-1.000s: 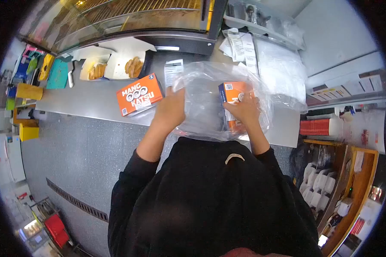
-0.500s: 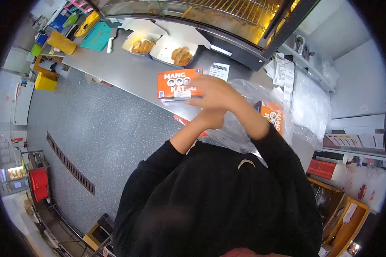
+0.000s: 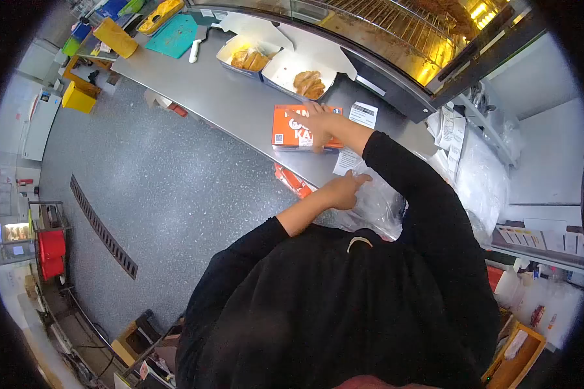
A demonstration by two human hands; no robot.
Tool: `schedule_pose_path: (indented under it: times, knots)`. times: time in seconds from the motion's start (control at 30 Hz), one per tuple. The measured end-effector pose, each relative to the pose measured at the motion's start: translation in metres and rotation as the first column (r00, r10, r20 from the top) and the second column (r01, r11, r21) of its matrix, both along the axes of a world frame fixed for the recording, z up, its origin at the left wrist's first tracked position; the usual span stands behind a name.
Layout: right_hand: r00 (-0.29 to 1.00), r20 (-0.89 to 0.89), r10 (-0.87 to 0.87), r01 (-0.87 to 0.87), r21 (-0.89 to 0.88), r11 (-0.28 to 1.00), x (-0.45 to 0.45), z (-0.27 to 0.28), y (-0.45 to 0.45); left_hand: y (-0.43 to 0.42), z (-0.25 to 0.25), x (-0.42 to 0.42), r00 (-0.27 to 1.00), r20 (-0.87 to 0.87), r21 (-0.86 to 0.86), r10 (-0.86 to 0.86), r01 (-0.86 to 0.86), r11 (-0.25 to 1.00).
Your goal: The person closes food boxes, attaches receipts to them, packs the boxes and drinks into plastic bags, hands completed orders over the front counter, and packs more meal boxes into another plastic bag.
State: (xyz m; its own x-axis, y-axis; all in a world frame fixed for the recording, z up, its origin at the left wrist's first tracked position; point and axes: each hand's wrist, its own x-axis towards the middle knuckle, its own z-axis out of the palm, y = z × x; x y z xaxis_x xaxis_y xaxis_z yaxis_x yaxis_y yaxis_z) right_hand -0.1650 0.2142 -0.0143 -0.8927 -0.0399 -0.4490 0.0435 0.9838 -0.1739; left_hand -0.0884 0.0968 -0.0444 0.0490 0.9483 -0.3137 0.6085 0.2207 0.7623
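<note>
An orange takeaway box (image 3: 287,127) with white lettering sits closed on the steel counter. My right hand (image 3: 318,126) lies across its top with fingers spread, covering part of the lettering. Nearer my body, my left hand (image 3: 341,192) is closed at the edge of a clear plastic bag (image 3: 377,206), with its index finger pointing out along the plastic. My right sleeve hides much of the bag. A printed receipt (image 3: 348,162) lies between the box and the bag, and another receipt (image 3: 363,115) is to the right of the box.
Behind the box stand two open boxes, one with sliced fried food (image 3: 250,59), the other with a similar piece (image 3: 309,84). A white-handled knife (image 3: 194,50) and a teal cutting board (image 3: 172,35) lie farther left. A lit glass warming cabinet (image 3: 396,32) borders the counter's back.
My right hand has shifted over the box top with its fingers spread. My hands have moved apart. The second orange box in the bag is now hidden by my sleeve. The view has shifted.
</note>
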Motion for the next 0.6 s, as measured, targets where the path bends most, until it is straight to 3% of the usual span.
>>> schedule_pose_path:
  times: [0.13, 0.23, 0.33, 0.43, 0.53, 0.6]
  knots:
    - [1.000, 0.007, -0.010, 0.009, 0.075, 0.997, -0.001, -0.005, -0.002, 0.000, 0.002, 0.002, 1.000, -0.004, 0.037, 0.014, -0.014, 0.999]
    - [1.000, 0.017, 0.013, -0.013, 0.021, 1.000, -0.003, 0.003, 0.000, 0.000, 0.014, 0.003, 1.000, -0.011, -0.012, 0.000, 0.000, 1.000]
    - [0.982, -0.167, -0.089, 0.064, -0.149, 0.987, -0.011, -0.009, -0.002, 0.003, 0.004, 0.005, 0.999, -0.036, -0.026, -0.018, 0.017, 1.000]
    - [0.980, -0.195, -0.040, 0.011, -0.146, 0.989, -0.011, -0.007, -0.005, 0.005, 0.006, 0.004, 0.995, -0.084, -0.046, -0.057, 0.054, 0.997]
    - [0.931, -0.337, -0.142, 0.089, -0.169, 0.982, -0.007, -0.007, -0.005, 0.006, 0.017, 0.004, 0.991, -0.075, -0.065, -0.113, 0.108, 0.992]
    - [0.832, -0.522, -0.188, 0.093, -0.202, 0.975, -0.006, 0.011, -0.001, 0.010, 0.017, -0.001, 0.993, -0.042, -0.053, -0.111, 0.109, 0.993]
